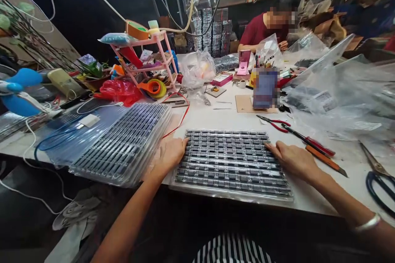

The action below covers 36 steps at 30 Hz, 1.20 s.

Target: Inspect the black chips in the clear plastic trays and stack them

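Note:
A clear plastic tray (231, 164) with several rows of dark strips lies at the table's front edge. My left hand (172, 152) grips its left side, fingers closed at the upper left edge. On the opposite side my right hand (291, 158) has its fingers pressed together against the tray's upper right edge. To the left, a stack of similar trays (123, 144) with dark strips rests on the table, slightly turned. A silver bracelet is on my right wrist.
Pliers (277, 124), a cutter (325, 161) and scissors (378, 172) lie right. Plastic bags (345, 107) heap behind them. A pink rack (145, 59) and a blue fan (21, 90) stand left. A person (262, 28) sits across the table (212, 117).

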Motion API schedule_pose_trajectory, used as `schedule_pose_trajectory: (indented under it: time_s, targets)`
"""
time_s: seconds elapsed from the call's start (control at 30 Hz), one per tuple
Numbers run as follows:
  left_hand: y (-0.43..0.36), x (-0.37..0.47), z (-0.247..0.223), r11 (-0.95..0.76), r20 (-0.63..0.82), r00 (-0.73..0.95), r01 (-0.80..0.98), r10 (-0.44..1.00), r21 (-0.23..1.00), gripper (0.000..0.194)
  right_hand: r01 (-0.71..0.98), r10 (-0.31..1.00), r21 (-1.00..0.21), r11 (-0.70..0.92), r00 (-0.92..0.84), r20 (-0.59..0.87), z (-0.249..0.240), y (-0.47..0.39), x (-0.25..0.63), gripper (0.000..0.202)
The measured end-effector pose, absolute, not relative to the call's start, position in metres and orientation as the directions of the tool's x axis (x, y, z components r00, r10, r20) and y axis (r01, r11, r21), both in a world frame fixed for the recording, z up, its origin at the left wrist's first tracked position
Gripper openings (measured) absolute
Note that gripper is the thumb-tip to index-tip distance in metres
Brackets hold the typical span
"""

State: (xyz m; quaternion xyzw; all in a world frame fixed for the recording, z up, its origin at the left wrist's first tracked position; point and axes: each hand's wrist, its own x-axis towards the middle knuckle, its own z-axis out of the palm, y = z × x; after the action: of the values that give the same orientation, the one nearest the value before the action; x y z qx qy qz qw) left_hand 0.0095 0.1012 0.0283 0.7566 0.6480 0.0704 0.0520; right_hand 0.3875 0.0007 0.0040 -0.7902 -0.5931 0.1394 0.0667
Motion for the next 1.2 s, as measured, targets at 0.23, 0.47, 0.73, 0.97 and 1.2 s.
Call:
schedule_pose_trajectory:
  time_s: [0.23, 0.47, 0.73, 0.97, 1.2]
  targets:
    - [0.039, -0.012, -0.004, -0.224, 0.25, 0.155, 0.935, 0.956, 0.275, 0.043, 0.923, 0.926, -0.381, -0.057, 0.192, 0.326, -0.024, -0.084, 0.346, 0.053]
    - [0.053, -0.009, -0.011, -0.191, 0.233, 0.089, 0.863, 0.968, 0.467, 0.038, 0.948, 0.896, -0.312, -0.062, 0.19, 0.401, -0.03, -0.065, 0.317, 0.047]
    - [0.053, -0.016, -0.006, -0.167, 0.166, 0.053, 0.549, 0.985, 0.819, 0.05, 0.812, 0.912, -0.58, -0.063, 0.282, 0.297, -0.025, -0.073, 0.317, 0.046]
    - [0.029, -0.02, 0.041, -0.253, 0.233, -0.297, -0.029, 0.926, 0.967, 0.059, 0.694, 0.878, -0.699, 0.174, 0.212, 0.43, 0.037, -0.079, 0.319, 0.05]
    - [0.029, -0.147, 0.086, -0.115, 0.187, -0.811, 0.148, 0.554, 0.982, 0.067, 0.767, 0.86, -0.636, 0.087, 0.264, 0.436, 0.007, -0.05, 0.357, 0.046]
